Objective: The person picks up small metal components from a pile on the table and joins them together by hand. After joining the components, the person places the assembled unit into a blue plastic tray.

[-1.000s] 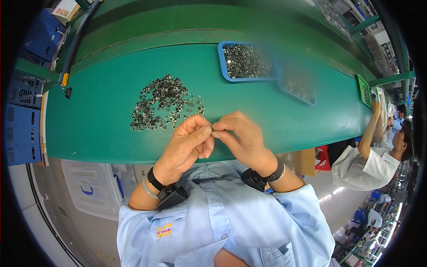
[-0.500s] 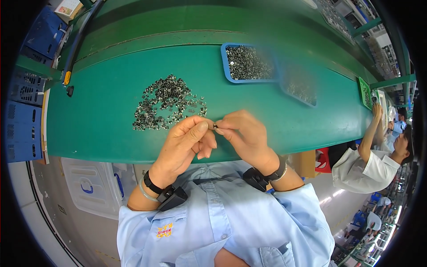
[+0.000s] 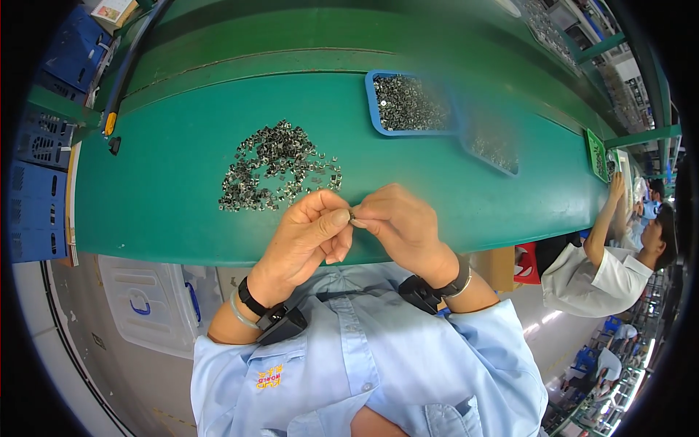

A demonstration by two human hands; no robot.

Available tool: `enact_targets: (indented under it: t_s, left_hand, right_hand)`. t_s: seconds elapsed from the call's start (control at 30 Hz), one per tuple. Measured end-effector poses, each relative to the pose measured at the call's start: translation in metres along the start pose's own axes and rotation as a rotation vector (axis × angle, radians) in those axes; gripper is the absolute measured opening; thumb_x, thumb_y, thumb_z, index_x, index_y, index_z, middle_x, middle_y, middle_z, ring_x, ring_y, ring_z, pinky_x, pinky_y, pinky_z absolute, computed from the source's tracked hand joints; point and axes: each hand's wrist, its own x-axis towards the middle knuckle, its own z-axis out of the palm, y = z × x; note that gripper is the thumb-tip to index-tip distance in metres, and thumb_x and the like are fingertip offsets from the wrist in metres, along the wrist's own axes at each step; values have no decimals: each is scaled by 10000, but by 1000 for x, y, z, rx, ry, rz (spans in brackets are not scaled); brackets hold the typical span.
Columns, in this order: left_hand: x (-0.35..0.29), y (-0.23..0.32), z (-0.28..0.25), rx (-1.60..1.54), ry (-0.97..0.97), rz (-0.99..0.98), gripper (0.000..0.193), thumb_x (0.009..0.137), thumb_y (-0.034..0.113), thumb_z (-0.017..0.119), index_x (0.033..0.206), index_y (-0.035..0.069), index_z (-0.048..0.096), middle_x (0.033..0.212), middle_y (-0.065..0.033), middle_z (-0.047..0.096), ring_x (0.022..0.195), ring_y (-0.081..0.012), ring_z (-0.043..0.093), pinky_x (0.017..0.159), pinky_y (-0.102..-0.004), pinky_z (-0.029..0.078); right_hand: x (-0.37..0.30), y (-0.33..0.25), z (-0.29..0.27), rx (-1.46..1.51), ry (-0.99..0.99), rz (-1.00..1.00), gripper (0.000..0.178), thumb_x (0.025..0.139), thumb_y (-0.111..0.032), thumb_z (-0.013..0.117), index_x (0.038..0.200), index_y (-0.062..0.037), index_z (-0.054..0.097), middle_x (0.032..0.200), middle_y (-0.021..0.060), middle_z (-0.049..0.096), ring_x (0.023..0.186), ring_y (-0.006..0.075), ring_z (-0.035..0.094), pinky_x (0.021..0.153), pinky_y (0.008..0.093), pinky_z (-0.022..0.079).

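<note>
The left hand (image 3: pixel 302 237) and the right hand (image 3: pixel 404 229) meet in front of the person's tummy, near the close edge of the green counter (image 3: pixel 160 182). The thumb and fingers of both hands are pinched together on one tiny dark part (image 3: pixel 352 215). It sits right where the fingertips meet, and most of it is hidden, so I can't tell its shape. Just past the left hand's fingers is a messy pile of little black and shiny bits (image 3: pixel 277 153). Farther ahead of the fingers and a bit to the right is a blue tray (image 3: pixel 374 116) full of small shiny bits. Next to it, ahead of the right hand's fingers, is another tray (image 3: pixel 489 166) that looks blurry. Far off to the right of the fingers is a green tray (image 3: pixel 595 146), with a co-worker in a white shirt (image 3: pixel 601 280) beside it.
</note>
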Motion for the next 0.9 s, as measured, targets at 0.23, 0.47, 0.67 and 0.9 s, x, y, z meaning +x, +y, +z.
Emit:
enact_targets:
  t_s: [0.23, 0.47, 0.67, 0.9]
  left_hand:
    - [0, 2, 0, 58, 14, -15, 152, 916, 196, 595, 902, 53, 546, 654, -44, 576, 522, -100, 518, 430, -208, 366]
    - [0, 2, 3, 68, 27, -1, 167, 941, 209, 553, 919, 44, 545, 666, -51, 578, 523, -105, 516, 437, -213, 367]
    - [1, 4, 3, 40, 9, -8, 204, 970, 228, 494, 957, 32, 550, 673, -60, 576, 529, -104, 506, 444, -218, 364]
    - [-7, 8, -11, 60, 108, 39, 220, 979, 207, 464, 1020, 7, 548, 657, -51, 546, 533, -97, 490, 447, -219, 363]
  right_hand:
    - [2, -1, -2, -45, -7, -21, 149, 723, -43, 724, 848, -62, 646, 794, 55, 640, 713, 216, 614, 606, 304, 489]
    - [3, 0, -3, -25, -16, 10, 136, 732, -44, 719, 845, -65, 646, 795, 47, 644, 712, 205, 615, 594, 296, 484]
    - [4, 2, -4, 77, -4, 143, 110, 752, -42, 706, 838, -57, 640, 788, 46, 641, 705, 183, 611, 601, 293, 479]
    - [49, 51, -51, -265, 134, 134, 120, 812, -77, 653, 916, -21, 633, 809, 86, 630, 726, 162, 613, 672, 318, 489]
